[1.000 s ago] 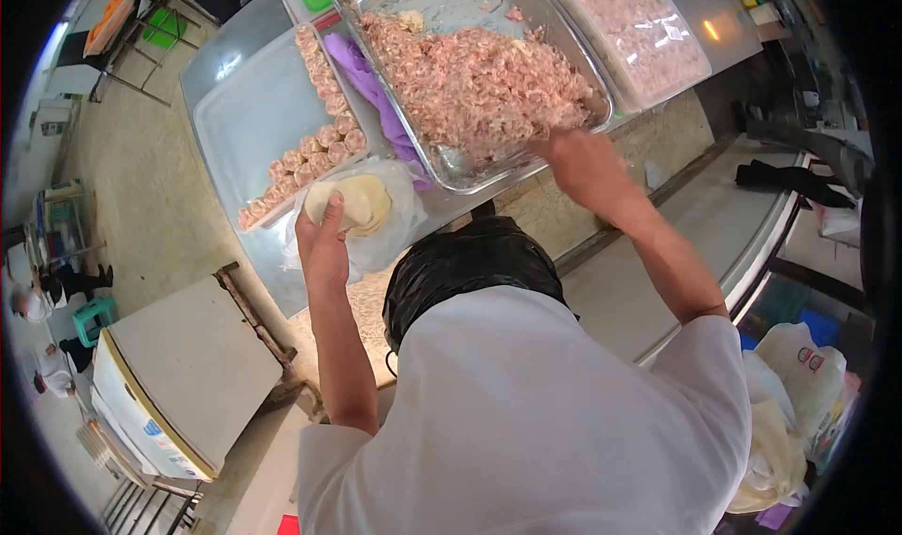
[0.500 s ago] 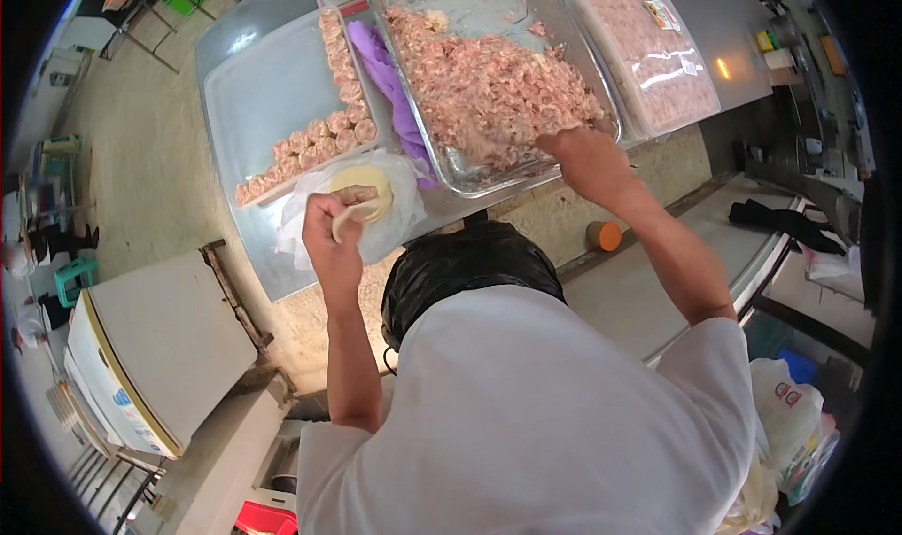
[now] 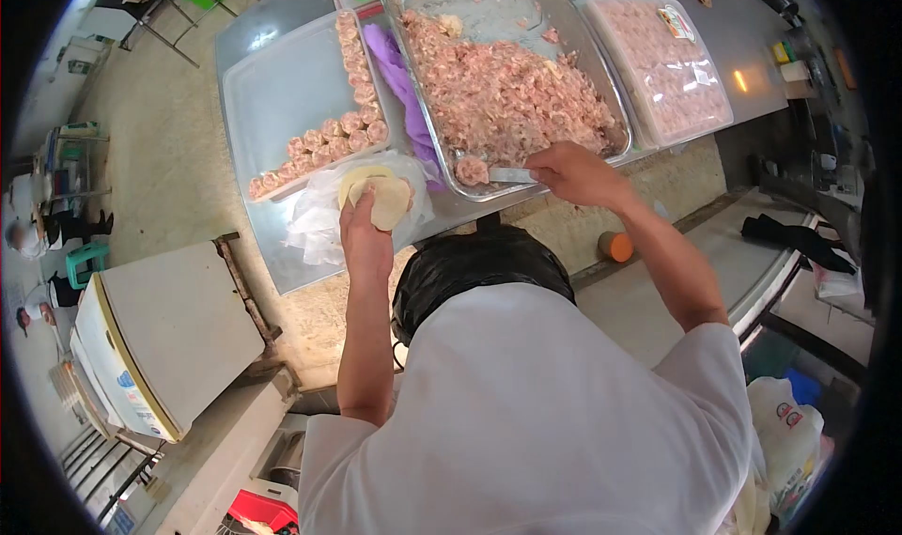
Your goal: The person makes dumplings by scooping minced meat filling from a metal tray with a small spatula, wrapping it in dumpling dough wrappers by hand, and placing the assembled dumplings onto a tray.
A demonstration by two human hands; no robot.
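Observation:
My left hand [image 3: 366, 239] is closed on a round dough wrapper [image 3: 391, 206], its flat face showing. Under it, a stack of pale wrappers [image 3: 365, 174] lies on a crumpled white plastic bag [image 3: 324, 217]. My right hand [image 3: 581, 174] grips a flat metal spatula [image 3: 512, 175], whose handle is hidden in the fingers. At the spatula's tip sits a lump of minced meat [image 3: 472, 170], over the near edge of the metal tray [image 3: 495, 194]. More minced meat [image 3: 512, 89] fills much of that tray.
Left of the tray, a clear plastic container [image 3: 282, 89] holds rows of filled dumplings [image 3: 329, 143]. A purple cloth [image 3: 404, 89] lies between them. A lidded box of dumplings [image 3: 672, 84] stands at the right. A white appliance [image 3: 183, 333] stands lower left.
My right hand has brought the spatula out toward the tray's near edge, with a lump of meat at its tip. In my left hand the wrapper, folded before, now lies flatter.

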